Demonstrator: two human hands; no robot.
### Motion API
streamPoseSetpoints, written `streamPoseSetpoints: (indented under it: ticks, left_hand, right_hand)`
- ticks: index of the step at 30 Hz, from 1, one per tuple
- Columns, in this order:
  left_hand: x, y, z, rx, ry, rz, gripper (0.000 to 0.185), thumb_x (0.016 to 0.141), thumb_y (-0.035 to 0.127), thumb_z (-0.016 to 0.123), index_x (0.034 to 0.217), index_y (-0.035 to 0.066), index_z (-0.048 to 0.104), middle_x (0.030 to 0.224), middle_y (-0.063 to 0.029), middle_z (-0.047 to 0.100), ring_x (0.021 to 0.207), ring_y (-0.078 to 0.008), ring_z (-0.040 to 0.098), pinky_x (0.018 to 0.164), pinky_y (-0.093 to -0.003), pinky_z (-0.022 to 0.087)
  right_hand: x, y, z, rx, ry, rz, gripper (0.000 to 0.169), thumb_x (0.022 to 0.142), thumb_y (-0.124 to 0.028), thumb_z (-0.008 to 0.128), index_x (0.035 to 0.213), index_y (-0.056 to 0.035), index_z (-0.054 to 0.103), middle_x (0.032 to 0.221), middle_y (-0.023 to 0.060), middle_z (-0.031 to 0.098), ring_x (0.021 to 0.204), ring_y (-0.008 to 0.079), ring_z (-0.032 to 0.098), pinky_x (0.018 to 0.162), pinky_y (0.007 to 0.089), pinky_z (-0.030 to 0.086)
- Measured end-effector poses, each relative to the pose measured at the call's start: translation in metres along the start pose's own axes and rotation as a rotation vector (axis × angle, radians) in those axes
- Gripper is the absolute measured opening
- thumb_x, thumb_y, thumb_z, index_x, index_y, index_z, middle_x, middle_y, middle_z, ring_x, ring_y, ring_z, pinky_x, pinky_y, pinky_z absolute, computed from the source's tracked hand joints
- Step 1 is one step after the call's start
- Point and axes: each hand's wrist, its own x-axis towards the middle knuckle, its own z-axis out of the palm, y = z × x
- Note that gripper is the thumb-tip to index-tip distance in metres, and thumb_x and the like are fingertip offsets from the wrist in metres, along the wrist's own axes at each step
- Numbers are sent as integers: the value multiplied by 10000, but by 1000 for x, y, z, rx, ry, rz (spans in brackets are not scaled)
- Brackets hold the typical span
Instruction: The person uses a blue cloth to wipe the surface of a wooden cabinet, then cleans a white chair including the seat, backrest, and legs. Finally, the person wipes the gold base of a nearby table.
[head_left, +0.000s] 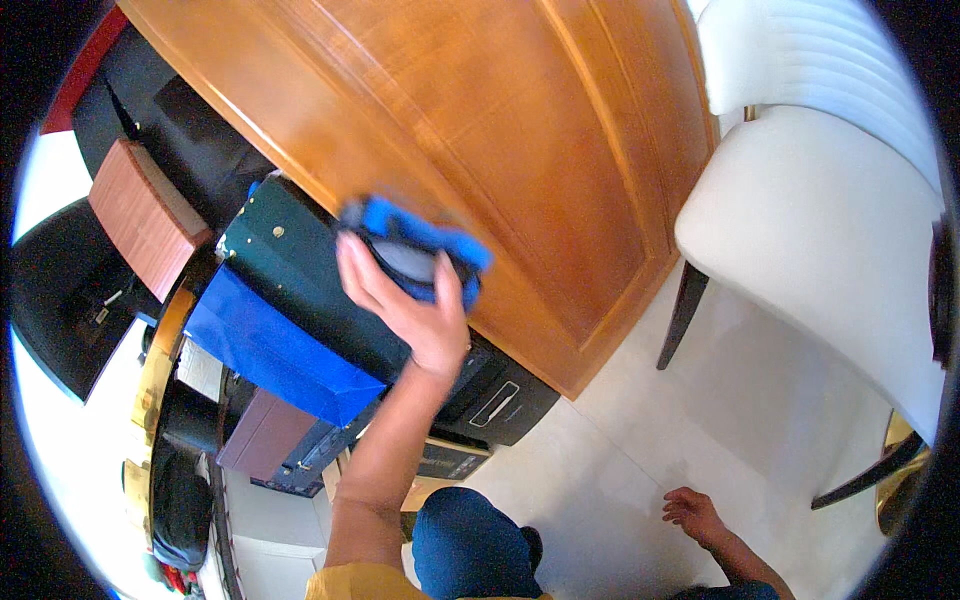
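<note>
My left hand (416, 315) grips a blue and black hand-held item with a grey top (405, 259), which is blurred, so its exact kind is unclear. The item lies against or just over the edge of a brown wooden panel with raised mouldings (525, 165). Low on the right, my right hand (690, 514) hangs over the pale floor with loosely bent fingers and nothing in it. Beside the panel's left edge stand a dark green box (289, 247) and a bright blue box or bag (277, 337), below my left hand.
A cream upholstered chair (795, 195) with dark legs stands at the right. A black case with a handle slot (502, 412) sits near the panel's lower corner. Further left are a wood-grain box (146, 217) and a brown box (266, 435). My blue-clad knee (472, 544) is at the bottom.
</note>
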Motion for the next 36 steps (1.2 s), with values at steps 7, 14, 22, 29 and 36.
streamPoseSetpoints:
  ticks: [7,14,22,29,36]
  left_hand:
    - [-14,-15,-6,134,-43,266,739,813,141,705,1418,-96,353,1462,-281,313,1358,-450,300,1143,-528,231]
    - [50,36,17,518,-477,528,651,781,244,680,1372,46,490,1429,-103,473,1362,-267,387,1152,-472,205]
    - [1,47,57,502,-799,872,725,761,304,678,1398,43,451,1467,-110,423,1382,-249,361,1157,-469,224]
    - [219,72,148,558,-67,713,605,842,342,640,1346,48,482,1414,-113,475,1356,-255,391,1105,-477,294]
    - [158,100,194,517,-235,792,437,826,346,640,1165,86,549,1142,-70,541,1160,-236,489,1026,-457,334]
  right_hand:
    - [6,10,9,-171,-29,-33,166,909,-15,565,1066,-7,617,939,121,661,835,214,688,744,330,568]
    - [6,6,7,-180,12,-63,170,941,-85,559,1099,-58,616,887,104,681,762,189,699,640,311,546]
    - [11,24,-4,-72,-30,54,202,920,-35,553,1115,-3,596,956,116,660,872,192,672,758,337,557]
    - [25,20,0,-74,-40,-50,207,932,-54,541,1130,-10,582,952,118,663,867,189,674,766,333,557]
    - [31,15,-5,48,4,-20,204,945,-86,539,1129,-13,588,937,106,668,841,195,681,752,334,554]
